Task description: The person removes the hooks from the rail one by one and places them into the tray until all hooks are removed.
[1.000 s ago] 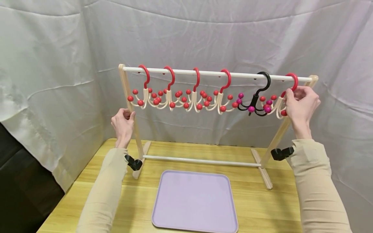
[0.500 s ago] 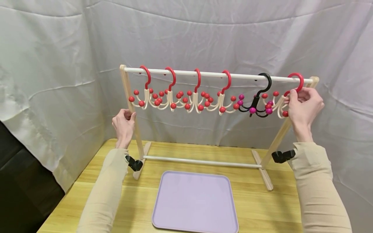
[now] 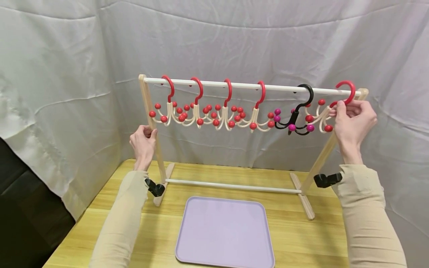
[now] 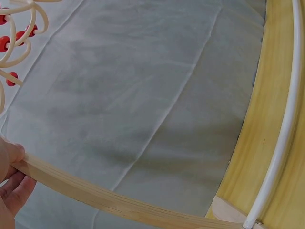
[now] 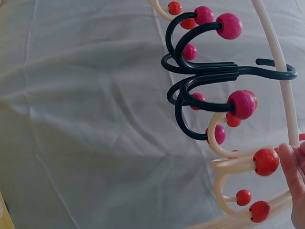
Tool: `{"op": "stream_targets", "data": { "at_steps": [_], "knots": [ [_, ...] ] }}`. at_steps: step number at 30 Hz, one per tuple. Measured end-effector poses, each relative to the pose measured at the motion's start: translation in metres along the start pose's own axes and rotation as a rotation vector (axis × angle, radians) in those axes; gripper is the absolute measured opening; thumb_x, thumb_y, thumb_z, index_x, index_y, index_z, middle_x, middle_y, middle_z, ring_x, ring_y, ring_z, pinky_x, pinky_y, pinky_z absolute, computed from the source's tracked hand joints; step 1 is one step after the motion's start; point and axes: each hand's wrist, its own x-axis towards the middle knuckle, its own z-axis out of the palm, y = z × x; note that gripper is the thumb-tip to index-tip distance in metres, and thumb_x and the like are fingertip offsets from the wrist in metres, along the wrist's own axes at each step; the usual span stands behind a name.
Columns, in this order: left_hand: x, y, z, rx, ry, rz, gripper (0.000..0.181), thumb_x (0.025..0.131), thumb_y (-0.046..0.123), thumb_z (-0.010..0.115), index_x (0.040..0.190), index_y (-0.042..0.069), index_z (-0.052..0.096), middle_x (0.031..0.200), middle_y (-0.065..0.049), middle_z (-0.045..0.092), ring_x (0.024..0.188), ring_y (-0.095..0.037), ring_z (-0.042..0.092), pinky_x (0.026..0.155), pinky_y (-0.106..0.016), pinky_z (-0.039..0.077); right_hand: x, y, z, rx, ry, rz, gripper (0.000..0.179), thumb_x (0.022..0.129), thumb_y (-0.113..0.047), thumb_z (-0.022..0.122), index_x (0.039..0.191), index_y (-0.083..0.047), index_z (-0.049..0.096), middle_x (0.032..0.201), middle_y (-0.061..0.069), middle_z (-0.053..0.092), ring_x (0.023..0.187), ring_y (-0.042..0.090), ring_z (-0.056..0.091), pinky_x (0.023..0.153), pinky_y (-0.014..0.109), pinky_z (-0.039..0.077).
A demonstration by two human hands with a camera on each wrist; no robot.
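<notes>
Currently left hand (image 3: pixel 143 145) pinching wooden post (image 3: pixel 160 158), right hand (image 3: pixel 354 123) pinching red-hooked hanger (image 3: pixel 352 91); black hanger (image 3: pixel 294 116) just inward; lilac tray (image 3: pixel 226 230) below, between hands.

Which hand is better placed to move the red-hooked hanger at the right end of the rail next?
Probably the right hand: it grips that red-hooked hanger by the rail's right end. The left hand holds the rack's left post, at the opposite end.
</notes>
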Motion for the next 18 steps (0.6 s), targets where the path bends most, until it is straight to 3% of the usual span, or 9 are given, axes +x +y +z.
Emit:
{"op": "stream_targets", "data": {
  "at_steps": [4, 11, 18],
  "knots": [
    [0.0, 0.0, 0.0, -0.001, -0.001, 0.0, 0.025, 0.096, 0.016, 0.068, 0.11, -0.005, 0.067, 0.102, -0.023, 0.073, 0.088, -0.035, 0.067, 0.08, -0.035, 0.046, -0.002, -0.002, -0.001, 0.018, 0.002, 0.012, 0.013, 0.091, -0.003, 0.066, 0.088, -0.016, 0.064, 0.071, -0.012, 0.069, 0.058, -0.002, 0.066, 0.061, 0.012, 0.054],
    [0.0, -0.001, 0.0, -0.005, -0.003, -0.002, 0.024, 0.096, 0.015, 0.068, 0.11, -0.005, 0.067, 0.102, -0.023, 0.073, 0.088, -0.036, 0.067, 0.079, -0.035, 0.047, -0.005, -0.003, -0.005, 0.163, 0.009, 0.016, 0.01, 0.089, -0.002, 0.069, 0.088, -0.009, 0.064, 0.075, -0.002, 0.073, 0.059, 0.006, 0.068, 0.061, 0.016, 0.055],
    [0.001, -0.002, 0.001, -0.002, 0.003, 0.004, 0.024, 0.096, 0.015, 0.068, 0.108, -0.005, 0.067, 0.101, -0.024, 0.073, 0.088, -0.036, 0.068, 0.084, -0.039, 0.048, -0.011, -0.005, -0.01, 0.144, 0.033, -0.048, 0.007, 0.089, -0.005, 0.07, 0.09, -0.01, 0.065, 0.079, -0.001, 0.073, 0.062, 0.007, 0.068, 0.065, 0.015, 0.056]
  ]
}}
